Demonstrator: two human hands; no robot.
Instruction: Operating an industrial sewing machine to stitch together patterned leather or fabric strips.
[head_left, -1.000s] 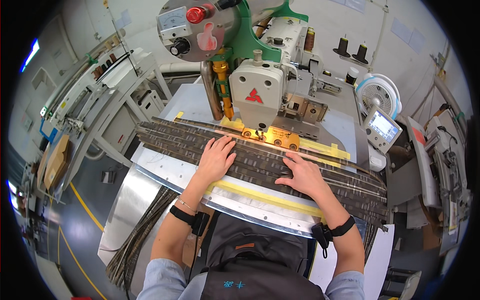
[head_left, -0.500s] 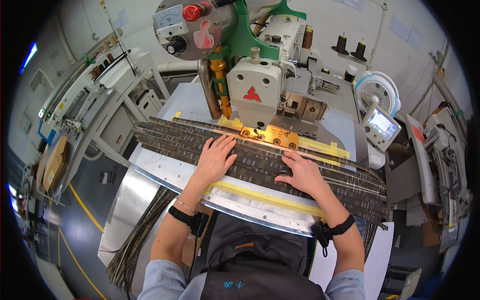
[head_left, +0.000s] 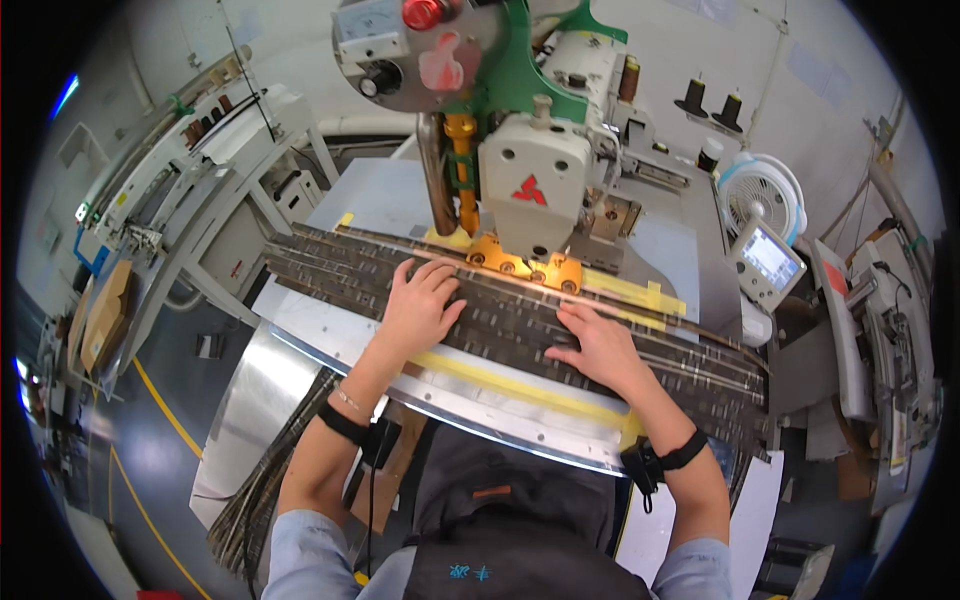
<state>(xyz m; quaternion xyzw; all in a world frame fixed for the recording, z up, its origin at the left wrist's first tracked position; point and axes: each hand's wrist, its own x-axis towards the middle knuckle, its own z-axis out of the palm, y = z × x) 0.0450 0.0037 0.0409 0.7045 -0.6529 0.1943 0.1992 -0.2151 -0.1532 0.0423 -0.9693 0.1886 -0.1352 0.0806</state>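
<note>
Dark patterned strips [head_left: 500, 335] lie side by side across the machine's plate. My left hand [head_left: 420, 310] rests on them at left, fingers spread and slightly bent, fingertips just before the orange presser block [head_left: 525, 268]. My right hand [head_left: 595, 350] lies open on the strips farther right, below that block's right end, thumb stretched leftward. The white machine head [head_left: 530, 175] stands above the block, beside brass and steel tubes [head_left: 460, 170]. Yellow tape [head_left: 510, 390] runs along the plate's near side.
A control screen [head_left: 768, 260] and white fan [head_left: 760, 195] stand at right. Another machine table [head_left: 200, 210] is at left, another machine [head_left: 850, 330] far right. Loose strips [head_left: 260, 500] hang over a metal surface at lower left, with cardboard [head_left: 105, 315] farther left.
The view has tilted slightly, shifting the machine's top rightward and the strips and hands slightly leftward. Both my hands stay on the strips in nearly the same place beside the presser block.
</note>
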